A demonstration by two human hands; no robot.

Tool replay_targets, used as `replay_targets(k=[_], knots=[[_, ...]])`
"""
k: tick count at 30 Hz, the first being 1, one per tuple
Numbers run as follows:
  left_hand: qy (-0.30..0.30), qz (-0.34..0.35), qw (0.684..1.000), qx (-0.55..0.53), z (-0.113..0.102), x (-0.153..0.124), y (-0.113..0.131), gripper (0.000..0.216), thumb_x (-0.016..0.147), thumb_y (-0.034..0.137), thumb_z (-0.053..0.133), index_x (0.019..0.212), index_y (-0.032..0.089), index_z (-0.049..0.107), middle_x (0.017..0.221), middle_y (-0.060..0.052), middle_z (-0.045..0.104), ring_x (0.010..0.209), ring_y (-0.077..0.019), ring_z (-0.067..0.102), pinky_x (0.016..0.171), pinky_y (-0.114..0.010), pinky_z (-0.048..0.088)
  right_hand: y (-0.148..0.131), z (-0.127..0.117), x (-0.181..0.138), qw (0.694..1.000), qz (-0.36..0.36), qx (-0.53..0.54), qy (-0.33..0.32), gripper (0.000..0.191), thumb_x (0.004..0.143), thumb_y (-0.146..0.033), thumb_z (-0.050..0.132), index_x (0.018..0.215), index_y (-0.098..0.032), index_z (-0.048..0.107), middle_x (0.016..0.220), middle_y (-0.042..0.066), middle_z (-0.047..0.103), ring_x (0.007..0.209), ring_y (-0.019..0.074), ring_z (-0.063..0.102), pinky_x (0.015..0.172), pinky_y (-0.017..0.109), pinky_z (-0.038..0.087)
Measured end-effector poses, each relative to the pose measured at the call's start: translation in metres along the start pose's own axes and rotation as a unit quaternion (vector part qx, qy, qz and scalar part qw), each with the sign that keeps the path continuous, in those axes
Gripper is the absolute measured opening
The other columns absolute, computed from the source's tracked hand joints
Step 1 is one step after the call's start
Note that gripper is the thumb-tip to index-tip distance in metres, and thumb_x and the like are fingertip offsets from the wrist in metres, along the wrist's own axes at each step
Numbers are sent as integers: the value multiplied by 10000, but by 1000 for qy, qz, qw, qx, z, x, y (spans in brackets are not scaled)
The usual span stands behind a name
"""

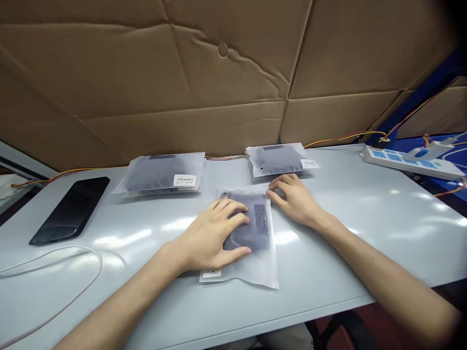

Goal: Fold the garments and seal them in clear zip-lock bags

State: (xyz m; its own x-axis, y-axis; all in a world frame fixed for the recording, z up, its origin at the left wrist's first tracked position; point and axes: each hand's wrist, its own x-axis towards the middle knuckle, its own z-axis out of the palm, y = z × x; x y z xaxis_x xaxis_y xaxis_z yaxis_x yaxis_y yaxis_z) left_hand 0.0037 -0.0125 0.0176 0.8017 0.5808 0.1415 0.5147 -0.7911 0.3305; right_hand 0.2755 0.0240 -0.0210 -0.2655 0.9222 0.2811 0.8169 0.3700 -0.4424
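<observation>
A frosted plastic zip bag (255,270) with a dark item inside lies flat near the middle of the table. Printed text shows through it on the right, and a white label peeks out at its lower left. My left hand (213,233) rests on the bag with fingers spread, pressing it from the left. At the bag's upper right corner is my right hand (292,199), thumb and forefinger drawn together on the edge; what exactly they pinch is too small to see.
Similar bags lie in a left stack (160,172) and a right stack (279,160) at the back. A black phone (71,209) and a white cable (83,291) are at left. A power strip (408,163) sits at back right. Cardboard (146,78) walls the rear.
</observation>
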Motion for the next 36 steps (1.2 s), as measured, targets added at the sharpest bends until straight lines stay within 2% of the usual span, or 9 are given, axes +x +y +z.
replay_targets(k=[2, 4, 8, 23, 30, 36], knots=[[-8, 5, 1000, 13, 3, 0, 3, 531, 873, 496, 681, 1315, 215, 593, 1464, -121, 542, 1359, -329, 491, 1214, -579, 306, 1, 0, 0, 1000, 0, 4, 5, 224, 977, -374, 548, 868, -227, 678, 1091, 83, 701, 1118, 295, 561, 1006, 473, 472], [-20, 3, 999, 32, 7, 1, 4, 646, 877, 523, 672, 1427, 214, 533, 1566, -133, 457, 1448, -355, 407, 1248, -611, 230, 1, 1, 1, 1000, 2, 11, 8, 231, 973, -371, 554, 828, -227, 662, 1086, 84, 702, 1115, 292, 561, 999, 469, 476], [-33, -6, 998, 62, 13, 2, 4, 733, 894, 584, 627, 1509, 217, 470, 1632, -131, 376, 1510, -373, 320, 1256, -630, 200, -3, 0, 0, 1000, 10, 29, -1, 255, 972, -362, 553, 769, -234, 639, 1092, 79, 702, 1127, 286, 561, 1000, 462, 473], [10, -44, 996, 81, 24, 7, 7, 646, 927, 555, 585, 1474, 216, 531, 1598, -111, 443, 1464, -363, 412, 1234, -625, 281, -8, -1, -1, 998, 14, 50, -21, 240, 929, -312, 567, 710, -229, 622, 1135, 96, 665, 1160, 292, 539, 1019, 477, 464], [25, -84, 993, 85, 26, 9, 12, 560, 956, 547, 542, 1423, 244, 598, 1577, -89, 478, 1446, -340, 438, 1229, -607, 302, -11, -4, -3, 998, 9, 47, -41, 247, 903, -301, 590, 669, -226, 609, 1196, 89, 645, 1215, 295, 500, 1026, 467, 458], [46, -112, 988, 97, 28, 11, 16, 509, 979, 527, 514, 1386, 245, 632, 1545, -114, 512, 1413, -346, 481, 1215, -621, 317, -15, -6, -6, 997, 0, 53, -48, 244, 901, -294, 602, 666, -229, 619, 1202, 92, 640, 1229, 303, 504, 1031, 487, 460]])
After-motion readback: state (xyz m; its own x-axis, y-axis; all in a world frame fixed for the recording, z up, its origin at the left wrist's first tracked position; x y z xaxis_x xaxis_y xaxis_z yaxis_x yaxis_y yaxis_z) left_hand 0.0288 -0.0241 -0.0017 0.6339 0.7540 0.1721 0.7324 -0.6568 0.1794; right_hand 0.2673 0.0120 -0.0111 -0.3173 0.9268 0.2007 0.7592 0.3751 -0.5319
